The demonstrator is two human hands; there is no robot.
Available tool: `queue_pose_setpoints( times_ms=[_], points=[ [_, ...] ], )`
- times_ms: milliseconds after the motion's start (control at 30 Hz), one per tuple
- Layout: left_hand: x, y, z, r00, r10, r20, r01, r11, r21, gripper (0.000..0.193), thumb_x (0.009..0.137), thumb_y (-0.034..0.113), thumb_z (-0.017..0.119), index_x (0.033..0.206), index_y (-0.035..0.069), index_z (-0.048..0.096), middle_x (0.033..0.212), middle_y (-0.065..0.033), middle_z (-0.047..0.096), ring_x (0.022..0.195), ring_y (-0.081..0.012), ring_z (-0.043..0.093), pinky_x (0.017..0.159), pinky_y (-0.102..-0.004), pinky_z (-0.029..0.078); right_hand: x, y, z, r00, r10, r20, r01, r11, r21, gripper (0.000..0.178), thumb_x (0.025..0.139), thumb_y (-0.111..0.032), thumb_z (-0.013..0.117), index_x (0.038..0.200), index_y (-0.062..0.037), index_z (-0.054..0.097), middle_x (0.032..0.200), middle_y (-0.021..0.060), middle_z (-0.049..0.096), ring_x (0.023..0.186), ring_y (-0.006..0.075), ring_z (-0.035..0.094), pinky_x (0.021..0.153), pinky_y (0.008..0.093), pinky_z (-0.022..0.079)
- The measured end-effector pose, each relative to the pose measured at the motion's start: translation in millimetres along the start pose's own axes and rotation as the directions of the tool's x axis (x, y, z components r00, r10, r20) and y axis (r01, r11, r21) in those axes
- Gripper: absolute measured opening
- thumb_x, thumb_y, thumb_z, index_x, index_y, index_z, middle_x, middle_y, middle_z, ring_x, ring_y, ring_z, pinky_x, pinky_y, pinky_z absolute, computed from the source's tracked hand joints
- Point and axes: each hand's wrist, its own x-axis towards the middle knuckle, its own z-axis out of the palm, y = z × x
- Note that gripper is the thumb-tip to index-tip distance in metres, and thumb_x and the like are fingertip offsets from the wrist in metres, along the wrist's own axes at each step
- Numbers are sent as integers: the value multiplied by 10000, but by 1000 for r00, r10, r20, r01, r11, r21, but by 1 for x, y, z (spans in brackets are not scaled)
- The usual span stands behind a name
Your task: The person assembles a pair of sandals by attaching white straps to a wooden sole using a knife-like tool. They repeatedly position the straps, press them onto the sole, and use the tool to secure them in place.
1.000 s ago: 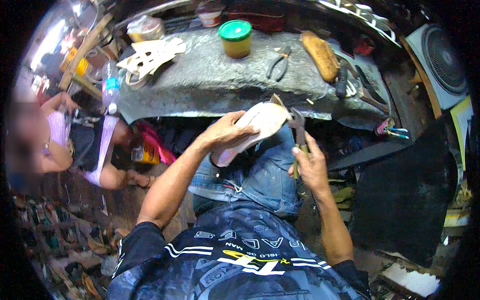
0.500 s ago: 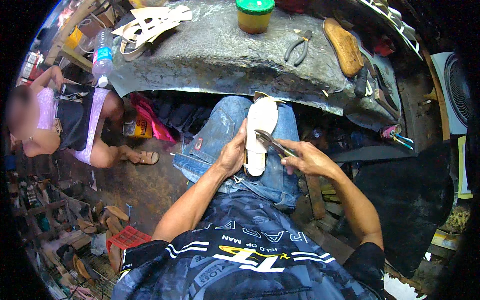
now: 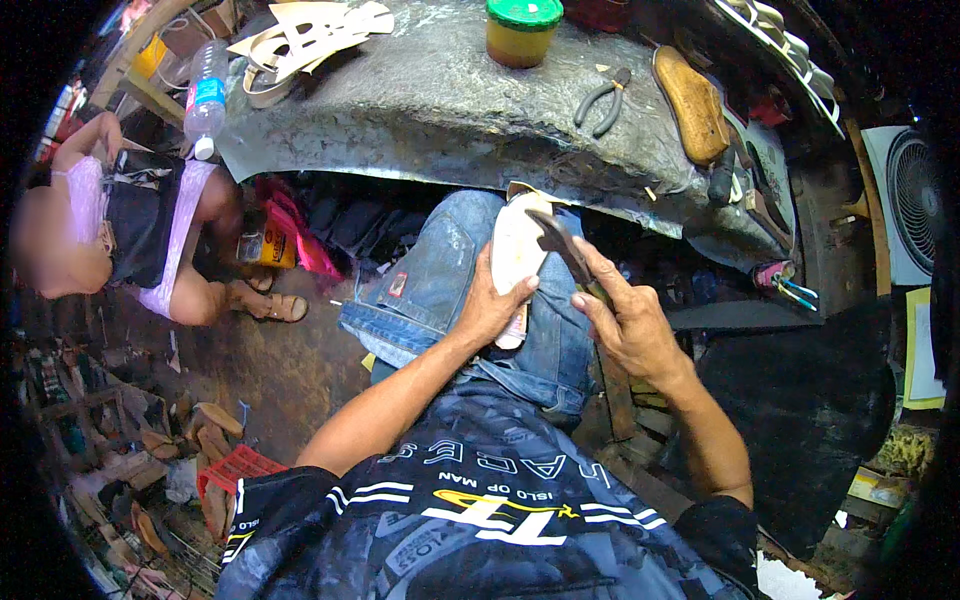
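Observation:
My left hand [image 3: 494, 302] is closed around a white sandal [image 3: 518, 240] resting over my lap, its pale sole side up. The left thumb presses across the sole, and a bit of tan material sticks out at the far end. My right hand [image 3: 632, 325] grips dark metal pincers [image 3: 562, 245] by their handles. The pincers' curved head lies over the right edge of the sandal's far half; whether the jaws touch it I cannot tell. The right index finger stretches along the tool.
On the grey bench [image 3: 420, 110] ahead lie pliers [image 3: 603, 103], a brown shoe last [image 3: 692, 105], white cut straps [image 3: 310, 45] and a green-lidded tub [image 3: 522, 35]. A bottle [image 3: 207, 100] stands at left, near a seated person [image 3: 130, 220]. A fan [image 3: 912, 185] is at right.
My right hand has lifted and swung the pincers from the sandal's middle to its far right edge. My left thumb has come over the sole. The view has shifted slightly.

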Motion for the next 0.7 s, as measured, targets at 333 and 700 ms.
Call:
queue_pose_setpoints(
  times_ms=[333, 700],
  points=[
    [1, 25, -18, 962, -71, 262, 212, 800, -561, 1002, 1052, 822, 121, 1706, 80, 285, 1631, -132, 493, 1480, -263, 492, 1228, -420, 412, 1, 42, 71, 985, -94, -145, 96, 995, 8, 668, 1017, -181, 689, 1629, -112, 431, 735, 278, 702, 706, 471, 728, 671, 587, 576],
    [10, 26, -24, 949, -134, 286, 269, 816, -511, 1039, 1043, 837, 148, 1629, 19, 404, 1555, -148, 566, 1437, -257, 543, 1202, -417, 440, 10, 49, 71, 992, 99, 75, -83, 977, -198, 584, 1030, -132, 668, 1578, -87, 474, 872, 324, 711, 757, 505, 721, 647, 575, 564]
  ],
)
